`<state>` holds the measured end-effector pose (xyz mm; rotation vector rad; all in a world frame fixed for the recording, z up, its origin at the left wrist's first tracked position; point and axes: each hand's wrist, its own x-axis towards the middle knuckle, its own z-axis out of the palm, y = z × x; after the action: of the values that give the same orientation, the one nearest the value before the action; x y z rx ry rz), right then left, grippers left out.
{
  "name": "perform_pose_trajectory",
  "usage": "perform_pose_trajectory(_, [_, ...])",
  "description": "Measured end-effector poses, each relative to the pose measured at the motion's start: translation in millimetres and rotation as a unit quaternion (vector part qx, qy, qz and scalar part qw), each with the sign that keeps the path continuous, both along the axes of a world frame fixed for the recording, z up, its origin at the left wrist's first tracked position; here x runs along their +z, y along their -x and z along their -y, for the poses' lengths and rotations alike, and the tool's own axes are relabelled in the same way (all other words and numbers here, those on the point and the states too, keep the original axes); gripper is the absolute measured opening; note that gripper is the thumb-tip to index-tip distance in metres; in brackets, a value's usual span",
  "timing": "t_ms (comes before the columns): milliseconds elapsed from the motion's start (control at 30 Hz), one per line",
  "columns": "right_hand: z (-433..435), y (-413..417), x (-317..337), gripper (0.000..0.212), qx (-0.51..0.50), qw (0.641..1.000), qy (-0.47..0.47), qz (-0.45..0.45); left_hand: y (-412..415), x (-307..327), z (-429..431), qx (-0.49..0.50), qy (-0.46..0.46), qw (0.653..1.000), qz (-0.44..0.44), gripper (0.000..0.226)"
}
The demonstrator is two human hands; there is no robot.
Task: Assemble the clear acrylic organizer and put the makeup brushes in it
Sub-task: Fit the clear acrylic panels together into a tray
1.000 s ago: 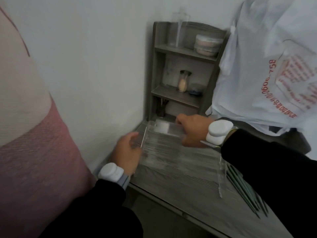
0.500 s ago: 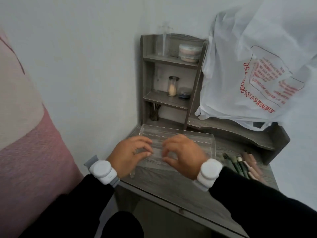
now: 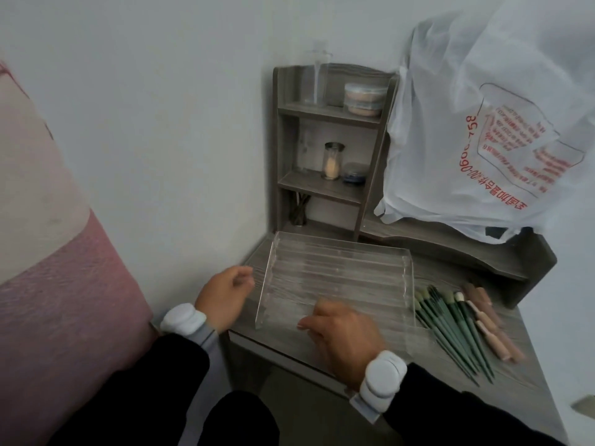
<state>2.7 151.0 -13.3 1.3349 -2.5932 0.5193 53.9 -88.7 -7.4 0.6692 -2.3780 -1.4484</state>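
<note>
Printing in red on the white plastic bag [image 3: 476, 130] is mirrored and blurred; only the digits "758" and part of a longer number can be read. The bag drapes over the right end of the grey wood-grain desk hutch [image 3: 450, 249]. Its open shelf unit [image 3: 325, 188] carries a clear glass jar with pale contents [image 3: 332, 161], a dark blue round tin [image 3: 354, 176] and, on the top shelf, a round lidded container [image 3: 363, 98].

The clear acrylic stepped organizer [image 3: 335, 278] stands on the grey wood-grain desk [image 3: 483, 391], near its left edge, in front of the shelf unit. The left hand [image 3: 223, 296] is just beside the organizer's left wall, fingers loosely curled and holding nothing; contact with the wall cannot be determined. The right hand [image 3: 341, 333] rests at the organizer's front edge, fingers partly bent, palm down, gripping nothing visible.

The green-handled makeup brushes [image 3: 450, 329] lie flat on the desk just right of the organizer, with pink-handled brushes [image 3: 489, 323] beside them. Both wrists carry white rounded bands.
</note>
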Motion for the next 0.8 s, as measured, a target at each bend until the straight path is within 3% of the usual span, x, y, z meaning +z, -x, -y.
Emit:
perform_pose_trajectory(67, [3, -1, -3, 0.016, 0.0, 1.0, -0.013, 0.004, 1, -5, -3, -0.009, -0.078, 0.995, 0.063, 0.042])
perform_pose_trajectory(133, [9, -2, -5, 0.017, -0.001, 1.0, -0.024, -0.011, 1, -9, -8, -0.021, -0.121, 0.988, 0.092, 0.034])
perform_pose_trajectory(300, [17, 4, -17, 0.021, -0.022, 0.999, -0.033, -0.003, 2, -12, -20, -0.036, -0.181, 0.979, 0.082, 0.024])
perform_pose_trajectory(800, [24, 5, -34, 0.022, -0.016, 1.0, -0.005, 0.013, 8, -21, -17, -0.037, -0.159, 0.981, 0.105, 0.047])
